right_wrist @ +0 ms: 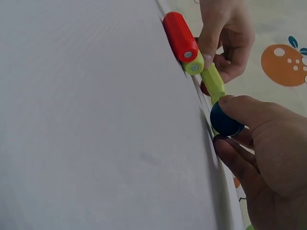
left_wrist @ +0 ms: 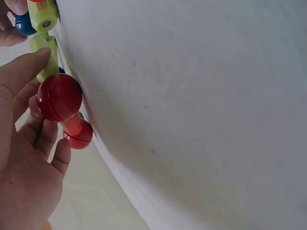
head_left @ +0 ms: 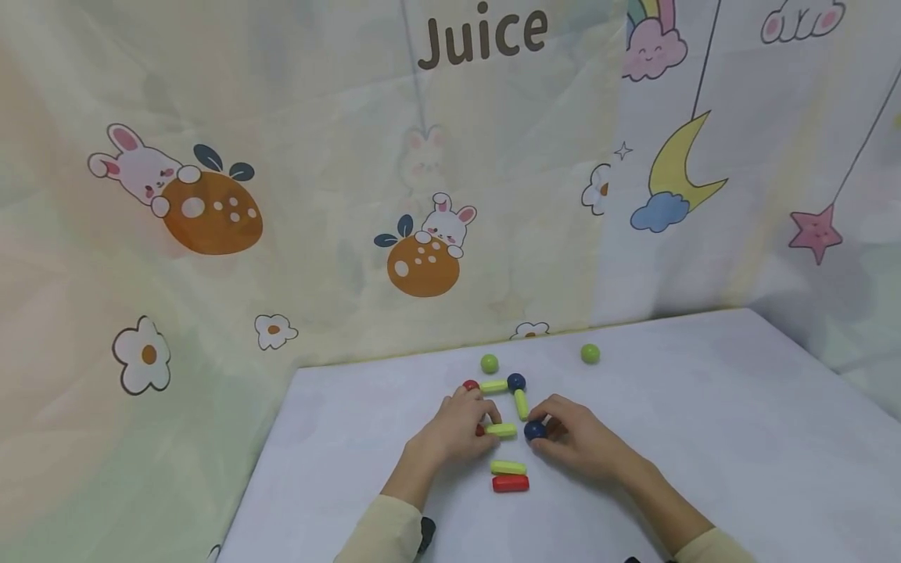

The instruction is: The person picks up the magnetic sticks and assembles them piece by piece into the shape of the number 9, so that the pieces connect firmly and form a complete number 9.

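My left hand (head_left: 464, 426) pinches a yellow-green rod (head_left: 503, 430) between thumb and fingers. A red ball (left_wrist: 60, 97) sits at the rod's left end. An orange-red rod (left_wrist: 73, 125) runs from it to another red ball (head_left: 471, 385), partly covered by the hand in the head view. From that ball, a second yellow-green rod (head_left: 494, 386) leads to a dark blue ball (head_left: 517, 381), and a third yellow-green rod (head_left: 521, 404) points toward the near side. My right hand (head_left: 579, 439) grips another dark blue ball (head_left: 535, 431) between thumb and fingers, close to the held rod's right end.
Nearer to me lie a loose yellow-green rod (head_left: 508, 467) and a red rod (head_left: 510, 484), side by side on the white table (head_left: 704, 407). Two green balls stand farther back, one left (head_left: 489, 363) and one right (head_left: 590, 353). A printed cloth (head_left: 338, 234) hangs behind the table.
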The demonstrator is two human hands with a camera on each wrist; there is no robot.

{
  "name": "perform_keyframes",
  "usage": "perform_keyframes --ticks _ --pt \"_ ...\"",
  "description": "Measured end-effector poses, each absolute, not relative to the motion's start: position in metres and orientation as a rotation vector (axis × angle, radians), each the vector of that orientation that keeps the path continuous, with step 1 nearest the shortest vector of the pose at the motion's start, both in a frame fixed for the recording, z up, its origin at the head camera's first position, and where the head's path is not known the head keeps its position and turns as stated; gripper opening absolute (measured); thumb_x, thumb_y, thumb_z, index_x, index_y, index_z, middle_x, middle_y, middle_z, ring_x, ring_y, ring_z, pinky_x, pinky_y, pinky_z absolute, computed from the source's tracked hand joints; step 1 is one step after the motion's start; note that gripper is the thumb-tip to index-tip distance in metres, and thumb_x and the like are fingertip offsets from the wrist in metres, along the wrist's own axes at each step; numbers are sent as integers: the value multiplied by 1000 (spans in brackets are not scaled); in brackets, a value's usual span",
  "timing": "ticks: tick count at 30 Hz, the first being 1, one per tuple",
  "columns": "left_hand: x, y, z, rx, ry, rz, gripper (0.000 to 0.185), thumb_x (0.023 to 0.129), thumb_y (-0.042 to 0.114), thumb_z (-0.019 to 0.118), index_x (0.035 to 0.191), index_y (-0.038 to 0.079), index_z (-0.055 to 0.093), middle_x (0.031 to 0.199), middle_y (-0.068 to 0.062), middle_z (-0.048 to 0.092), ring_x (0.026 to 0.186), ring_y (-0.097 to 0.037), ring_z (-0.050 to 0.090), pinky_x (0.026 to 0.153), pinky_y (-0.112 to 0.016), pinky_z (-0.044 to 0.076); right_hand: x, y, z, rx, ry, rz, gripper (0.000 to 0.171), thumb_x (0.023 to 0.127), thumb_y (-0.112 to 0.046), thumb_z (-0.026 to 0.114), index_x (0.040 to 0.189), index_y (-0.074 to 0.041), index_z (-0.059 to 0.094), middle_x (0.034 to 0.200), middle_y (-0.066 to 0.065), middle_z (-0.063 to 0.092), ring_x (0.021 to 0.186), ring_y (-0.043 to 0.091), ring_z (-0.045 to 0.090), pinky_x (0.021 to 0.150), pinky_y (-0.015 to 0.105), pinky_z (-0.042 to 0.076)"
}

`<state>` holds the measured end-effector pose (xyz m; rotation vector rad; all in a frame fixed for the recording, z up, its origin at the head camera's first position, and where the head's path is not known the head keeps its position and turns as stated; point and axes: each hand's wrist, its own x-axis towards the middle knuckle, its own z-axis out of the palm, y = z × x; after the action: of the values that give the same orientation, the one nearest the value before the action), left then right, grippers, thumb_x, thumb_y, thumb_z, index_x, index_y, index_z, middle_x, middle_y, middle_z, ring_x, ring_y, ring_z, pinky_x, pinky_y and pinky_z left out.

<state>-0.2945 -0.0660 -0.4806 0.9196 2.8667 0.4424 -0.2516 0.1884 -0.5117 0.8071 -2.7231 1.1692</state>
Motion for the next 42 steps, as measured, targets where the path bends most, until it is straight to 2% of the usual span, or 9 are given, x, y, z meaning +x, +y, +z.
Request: perform_keyframes --ticks 13,21,26,29,32,36,39,42 --pt "-296 -65 -483 926 2856 480 19 90 35 79 107 28 73 106 10 58 106 -13 45 92 -36 43 -256 181 -516 735 -2735 1224 30 93 -25 78 120 -22 65 113 -11 64 92 4 63 84 26 56" --pt "-295 -61 -484 903 2855 494 19 88 37 80 104 28 75 105 9 56 108 -13 43 90 -35 42 -255 180 -515 712 -2739 1230 31 92 -25 78 120 -21 66 112 -8 64 91 6 63 83 27 56" --pt "-296 -64 -482 896 2864 504 16 88 36 81 100 27 76 104 9 56 105 -12 42 88 -34 40 -265 173 -514 551 -2750 1308 39 95 -38 74 126 -19 62 116 -3 61 91 9 63 81 26 55" --pt "-296 -67 -483 887 2867 512 15 87 36 81 98 28 75 102 9 55 102 -12 42 85 -34 39 -277 166 -514 388 -2757 1353 40 99 -41 68 129 -16 60 113 0 60 86 12 61 75 26 53" --pt "-296 -69 -485 897 2858 520 14 87 36 81 98 28 75 102 10 55 101 -12 42 84 -33 38 -285 161 -514 247 -2785 1341 36 100 -41 66 124 -14 61 100 0 62 79 13 58 69 28 49" --pt "-296 -68 -486 892 2845 541 15 88 35 81 99 28 75 102 11 55 102 -11 41 86 -33 38 -291 157 -511 140 -2819 1250 33 98 -43 67 105 -11 66 83 -1 63 74 14 55 67 30 45" --pt "-296 -66 -486 892 2839 552 14 88 35 80 100 27 75 101 11 54 103 -11 41 87 -33 38 -292 156 -508 89 -2848 1163 35 96 -45 69 94 -10 67 78 -1 61 73 15 53 67 30 44" --pt "-296 -64 -484 904 2836 556 14 89 34 80 99 27 75 100 10 54 102 -12 41 87 -33 39 -292 155 -504 51 -2875 1105 37 95 -46 70 90 -9 68 77 0 60 73 16 53 66 31 42"
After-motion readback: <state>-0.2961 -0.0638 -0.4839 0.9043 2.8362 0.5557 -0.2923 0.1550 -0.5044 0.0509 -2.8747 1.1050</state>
